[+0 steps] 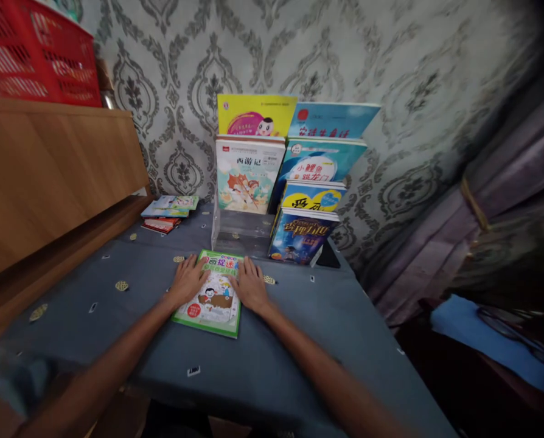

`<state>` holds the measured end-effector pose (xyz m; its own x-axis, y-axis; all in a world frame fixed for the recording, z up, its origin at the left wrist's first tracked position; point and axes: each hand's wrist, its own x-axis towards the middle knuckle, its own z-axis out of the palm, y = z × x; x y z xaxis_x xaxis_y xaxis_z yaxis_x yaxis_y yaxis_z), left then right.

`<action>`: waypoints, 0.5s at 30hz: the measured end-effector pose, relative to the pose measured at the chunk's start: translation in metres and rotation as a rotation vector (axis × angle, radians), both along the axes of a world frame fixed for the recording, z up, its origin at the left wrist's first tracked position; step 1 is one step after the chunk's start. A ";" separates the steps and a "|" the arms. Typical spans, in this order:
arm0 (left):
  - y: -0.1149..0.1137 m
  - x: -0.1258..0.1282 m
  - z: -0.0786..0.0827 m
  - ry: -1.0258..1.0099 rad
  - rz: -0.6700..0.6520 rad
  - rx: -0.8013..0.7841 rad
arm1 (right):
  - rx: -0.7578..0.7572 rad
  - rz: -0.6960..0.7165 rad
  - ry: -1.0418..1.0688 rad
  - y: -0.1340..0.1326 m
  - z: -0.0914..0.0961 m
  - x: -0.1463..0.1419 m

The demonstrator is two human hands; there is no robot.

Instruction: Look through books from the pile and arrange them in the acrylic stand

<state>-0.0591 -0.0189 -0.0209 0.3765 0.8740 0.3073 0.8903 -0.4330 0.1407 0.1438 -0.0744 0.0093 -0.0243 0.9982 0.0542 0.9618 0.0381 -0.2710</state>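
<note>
View from a head cam, looking down at a bench covered w/ a dark blue-grey cloth dotted w/ small gold motifs (pixel 299 316). Both bare forearms reach fwd from the bottom of the frame. A thin green-bordered children's picture book w/ a cartoon cover (pixel 212 298) lies flat on the cloth, near the bench's middle, just in front of a clear tiered display rack (pixel 235 231). The left hand (pixel 188 280) rests palm-down on the book's left edge, fingers spread; the right hand (pixel 250 284) rests palm-down on its upper right edge. Neither hand has a grip around anything: both are flat and open, pressing on the cover. The rack stands at the back against grey damask-patterned wallpaper (pixel 418 91) and holds several upright books: a yellow one w/ a cartoon child (pixel 255 115) top left, a pale illustrated one (pixel 248 173) below it, teal-blue ones (pixel 331 120) on the right, and a dark blue fantasy-cover book (pixel 299 236) lowest at front right. To the left, well apart from the hands, a small stack of thin booklets (pixel 167 213) lies on the cloth. A wooden panel (pixel 48 176) runs along the left side, w/ a red plastic crate (pixel 34 52) on top. Purple-grey curtains (pixel 482 207) hang at right; that edge is blurred.
</note>
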 end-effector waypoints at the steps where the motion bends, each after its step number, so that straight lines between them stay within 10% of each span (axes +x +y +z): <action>1: 0.000 0.000 -0.002 -0.008 -0.004 0.017 | 0.009 0.002 -0.006 -0.008 -0.002 -0.002; 9: 0.006 -0.004 -0.008 -0.305 -0.102 0.026 | 0.016 0.150 0.060 -0.063 -0.010 -0.017; 15: 0.022 -0.007 -0.009 -0.917 -0.060 -0.255 | -0.070 0.172 0.102 -0.069 0.007 -0.017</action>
